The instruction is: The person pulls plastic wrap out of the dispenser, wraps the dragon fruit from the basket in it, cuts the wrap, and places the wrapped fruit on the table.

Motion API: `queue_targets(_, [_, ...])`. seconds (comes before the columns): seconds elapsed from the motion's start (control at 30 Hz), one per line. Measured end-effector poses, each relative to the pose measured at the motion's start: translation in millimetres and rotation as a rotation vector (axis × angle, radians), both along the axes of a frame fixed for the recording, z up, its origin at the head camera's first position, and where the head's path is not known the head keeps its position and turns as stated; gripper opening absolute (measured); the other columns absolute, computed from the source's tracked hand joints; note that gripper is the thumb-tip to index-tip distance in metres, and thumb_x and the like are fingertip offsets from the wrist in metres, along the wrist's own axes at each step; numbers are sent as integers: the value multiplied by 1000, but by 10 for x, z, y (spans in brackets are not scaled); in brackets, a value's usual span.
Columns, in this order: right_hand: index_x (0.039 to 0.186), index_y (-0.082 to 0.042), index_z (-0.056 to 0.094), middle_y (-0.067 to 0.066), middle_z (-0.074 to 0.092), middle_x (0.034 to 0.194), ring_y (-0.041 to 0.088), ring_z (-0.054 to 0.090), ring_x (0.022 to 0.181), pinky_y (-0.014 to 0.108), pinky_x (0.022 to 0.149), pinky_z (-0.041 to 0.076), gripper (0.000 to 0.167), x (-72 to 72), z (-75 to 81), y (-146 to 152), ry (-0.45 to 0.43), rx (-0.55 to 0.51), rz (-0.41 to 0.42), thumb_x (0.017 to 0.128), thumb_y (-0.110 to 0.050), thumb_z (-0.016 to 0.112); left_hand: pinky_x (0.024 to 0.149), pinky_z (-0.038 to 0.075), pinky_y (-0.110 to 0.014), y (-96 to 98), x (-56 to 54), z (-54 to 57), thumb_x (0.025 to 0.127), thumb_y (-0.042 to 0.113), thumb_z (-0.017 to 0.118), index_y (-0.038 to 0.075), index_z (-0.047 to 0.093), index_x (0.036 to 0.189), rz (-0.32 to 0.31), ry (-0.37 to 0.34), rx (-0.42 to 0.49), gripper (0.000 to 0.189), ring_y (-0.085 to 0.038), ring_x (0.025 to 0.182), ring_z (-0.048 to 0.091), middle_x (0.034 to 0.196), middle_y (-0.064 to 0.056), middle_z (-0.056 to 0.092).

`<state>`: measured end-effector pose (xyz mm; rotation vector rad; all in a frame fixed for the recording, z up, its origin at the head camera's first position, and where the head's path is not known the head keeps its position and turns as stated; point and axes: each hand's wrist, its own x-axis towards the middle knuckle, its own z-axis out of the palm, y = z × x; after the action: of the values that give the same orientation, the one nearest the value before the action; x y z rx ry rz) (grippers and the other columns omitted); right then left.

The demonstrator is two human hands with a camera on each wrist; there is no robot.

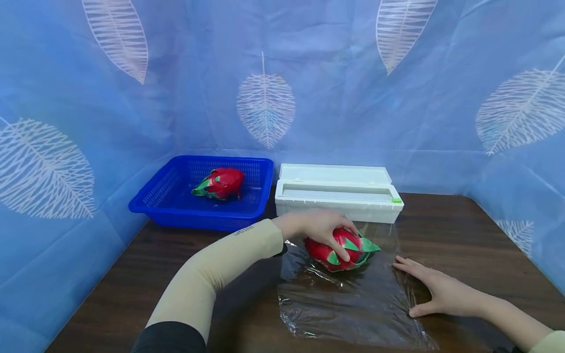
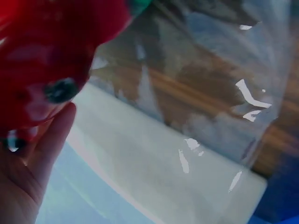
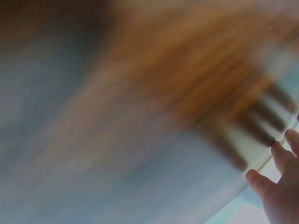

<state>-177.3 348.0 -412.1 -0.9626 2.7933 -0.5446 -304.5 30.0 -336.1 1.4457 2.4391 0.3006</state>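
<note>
My left hand (image 1: 324, 229) grips a red dragon fruit (image 1: 320, 252) with green scale tips from above, thumb on the near side. Beneath the fruit, a sheet of clear cling film (image 1: 344, 309) lies wrinkled over the table. In the left wrist view the dragon fruit (image 2: 42, 60) fills the upper left, with a fingertip along its underside. At the film's right edge is my right hand (image 1: 441, 289), its thumb and fingers spread and extended. The right wrist view, largely blurred, catches its fingertips (image 3: 261, 184) at the lower right.
Behind the film stands a white cling film dispenser (image 1: 340, 208), lid raised. To its left, a blue plastic basket (image 1: 190, 215) holds a second dragon fruit (image 1: 225, 183). The brown wooden table (image 1: 106, 304) meets a blue leaf-patterned curtain (image 1: 326, 98) at the back and sides.
</note>
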Motion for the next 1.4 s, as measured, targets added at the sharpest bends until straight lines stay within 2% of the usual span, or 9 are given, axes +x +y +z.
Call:
queue_targets(0.2, [152, -10, 30, -15, 11, 157, 40, 45, 126, 38, 77, 52, 93, 60, 4, 142, -4, -15, -60, 80, -49, 74, 90, 44, -24, -116, 0, -61, 79, 54, 75, 25, 43, 146, 36, -130, 130, 79, -7, 120, 44, 136, 8, 49])
queue_targets(0.33, [152, -8, 29, -11, 12, 157, 50, 47, 119, 38, 73, 53, 94, 69, 74, 182, -4, -13, -89, 80, -50, 74, 93, 44, -25, -158, 5, -38, 78, 50, 78, 22, 42, 146, 66, -189, 188, 81, -8, 121, 46, 137, 6, 49])
queue_targets(0.43, [152, -9, 30, -7, 13, 158, 51, 47, 117, 39, 72, 53, 93, 87, 122, 192, 2, -12, -109, 80, -50, 73, 91, 46, -24, -181, 6, -31, 78, 50, 78, 22, 44, 145, 78, -200, 193, 80, -10, 120, 47, 136, 5, 50])
queue_targets(0.67, [149, -13, 37, -23, 11, 152, 45, 50, 117, 43, 74, 53, 91, 159, 207, 151, 92, -33, -129, 76, -49, 77, 99, 43, -31, -352, 21, 11, 81, 51, 74, 21, 45, 144, 102, -191, 232, 76, -15, 129, 42, 143, 1, 46])
queue_targets(0.83, [148, -18, 40, -21, 23, 151, 5, 41, 129, 43, 76, 53, 88, 213, 345, 133, 144, -71, -132, 73, -42, 81, 106, 38, -39, -663, 92, 142, 85, 45, 73, 20, 48, 142, 120, -144, 352, 66, -12, 133, 38, 143, 4, 46])
queue_targets(0.9, [147, -19, 41, -21, 28, 149, -12, 31, 125, 38, 76, 53, 87, 256, 385, 135, 158, -87, -122, 73, -38, 83, 105, 39, -43, -803, 156, 153, 86, 39, 73, 18, 50, 140, 107, -139, 414, 62, -11, 131, 40, 141, 3, 48])
queue_targets(1.0, [144, -18, 45, -20, 36, 145, -18, 27, 123, 32, 75, 53, 85, 305, 420, 103, 172, -125, -86, 71, -32, 85, 100, 44, -45, -1035, 300, 120, 87, 32, 74, 14, 52, 137, 93, -151, 471, 57, -11, 128, 44, 138, 2, 52])
queue_targets(1.23, [137, -14, 53, -13, 52, 133, -10, 44, 117, 20, 76, 50, 75, 404, 384, 43, 137, -250, 17, 69, -16, 86, 96, 46, -47, -1309, 661, -88, 88, 24, 74, 10, 57, 131, 53, -328, 469, 48, -14, 119, 52, 129, -2, 59])
queue_targets(1.4, [131, -9, 57, -7, 59, 123, 4, 56, 104, 22, 75, 51, 60, 399, 315, -12, -8, -372, 125, 76, -5, 81, 97, 47, -40, -1298, 809, -231, 88, 15, 74, 8, 61, 123, -30, -489, 405, 39, -12, 109, 57, 121, -8, 63])
